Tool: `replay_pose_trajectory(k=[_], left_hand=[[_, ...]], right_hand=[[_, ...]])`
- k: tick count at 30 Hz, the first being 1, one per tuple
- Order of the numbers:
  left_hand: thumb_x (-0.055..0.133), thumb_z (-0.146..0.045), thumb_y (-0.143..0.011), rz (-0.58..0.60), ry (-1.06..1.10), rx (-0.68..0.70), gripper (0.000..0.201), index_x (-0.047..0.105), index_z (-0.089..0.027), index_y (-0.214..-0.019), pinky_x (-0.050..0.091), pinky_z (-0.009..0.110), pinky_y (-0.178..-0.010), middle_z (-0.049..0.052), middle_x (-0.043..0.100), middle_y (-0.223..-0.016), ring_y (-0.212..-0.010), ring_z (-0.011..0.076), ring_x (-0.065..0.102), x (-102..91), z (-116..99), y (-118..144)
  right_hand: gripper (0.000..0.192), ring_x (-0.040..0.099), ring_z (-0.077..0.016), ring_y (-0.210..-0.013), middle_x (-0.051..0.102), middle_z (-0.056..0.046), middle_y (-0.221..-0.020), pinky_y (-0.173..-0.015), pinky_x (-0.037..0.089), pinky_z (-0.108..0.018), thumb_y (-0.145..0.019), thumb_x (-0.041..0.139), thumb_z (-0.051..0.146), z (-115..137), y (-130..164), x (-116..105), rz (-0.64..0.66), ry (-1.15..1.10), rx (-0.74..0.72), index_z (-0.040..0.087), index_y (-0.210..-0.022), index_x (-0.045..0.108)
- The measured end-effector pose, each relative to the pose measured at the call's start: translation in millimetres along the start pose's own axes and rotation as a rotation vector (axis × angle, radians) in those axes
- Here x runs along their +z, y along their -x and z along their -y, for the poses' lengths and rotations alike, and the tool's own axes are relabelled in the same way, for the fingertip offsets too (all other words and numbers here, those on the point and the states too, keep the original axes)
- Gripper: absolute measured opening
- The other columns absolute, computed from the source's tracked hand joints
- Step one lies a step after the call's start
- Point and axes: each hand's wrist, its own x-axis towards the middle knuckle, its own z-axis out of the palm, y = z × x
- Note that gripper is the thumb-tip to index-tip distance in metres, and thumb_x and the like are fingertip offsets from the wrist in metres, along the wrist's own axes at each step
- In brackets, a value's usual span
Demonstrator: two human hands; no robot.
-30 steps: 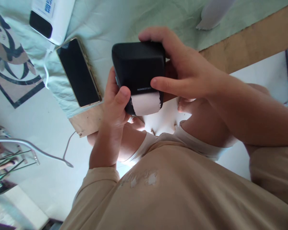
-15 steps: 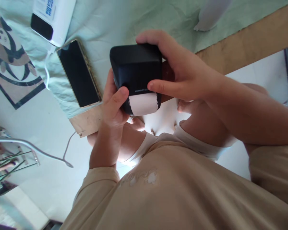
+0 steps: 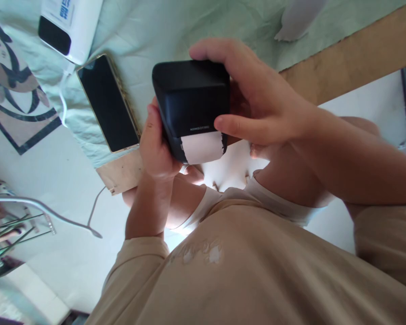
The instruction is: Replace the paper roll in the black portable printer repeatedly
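- The printer (image 3: pixel 192 101) is above the cloth (image 3: pixel 145 36) edge.
- Left hand (image 3: pixel 157 149) grips its left side.
- Right hand (image 3: pixel 260 97) clasps its right side, fingers bent.
- Paper (image 3: pixel 202 148) shows at its near end.

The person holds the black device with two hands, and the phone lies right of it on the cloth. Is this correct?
The side is wrong: the head view shows the phone on the cloth, left of the black device.

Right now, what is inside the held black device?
White paper shows at the near edge of the black device; its inside is covered, so I cannot see it.
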Motion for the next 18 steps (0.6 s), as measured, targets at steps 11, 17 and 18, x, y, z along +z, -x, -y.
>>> replay_pose_trajectory(k=[11, 17, 18], left_hand=[[0.06, -0.055, -0.098, -0.011, -0.033, 0.015, 0.035, 0.072, -0.023, -0.105, 0.055, 0.042, -0.117, 0.005, 0.08, -0.098, -0.126, 0.0256, 0.069, -8.7, -0.5, -4.4], [0.054, -0.05, -0.1, -0.106, -0.078, 0.028, 0.032, 0.07, -0.024, -0.096, 0.059, 0.038, -0.107, 0.004, 0.074, -0.088, -0.12, 0.0249, 0.07, -5.9, -1.7, -2.0], [0.051, -0.051, -0.101, -0.119, -0.083, 0.018, 0.033, 0.067, -0.023, -0.094, 0.059, 0.038, -0.107, 0.004, 0.073, -0.091, -0.123, 0.025, 0.069, -4.3, -2.2, -1.9]], right_hand=[[0.085, 0.048, -0.0152, -0.152, 0.049, -0.003, -0.162, -0.136, 0.041, -0.027, -0.089, 0.059, 0.07, -2.6, -3.2, -1.5, 0.047, 0.031, 0.026, 0.024, -0.158, 0.039], [0.093, 0.049, -0.016, -0.15, 0.05, -0.004, -0.161, -0.135, 0.043, -0.033, -0.088, 0.057, 0.074, -2.3, -4.0, -3.7, 0.043, 0.09, 0.035, 0.019, -0.16, 0.037], [0.093, 0.05, -0.0156, -0.149, 0.051, -0.005, -0.16, -0.134, 0.044, -0.032, -0.089, 0.057, 0.074, -1.1, -4.3, -5.0, 0.044, 0.112, 0.027, 0.018, -0.16, 0.037]])
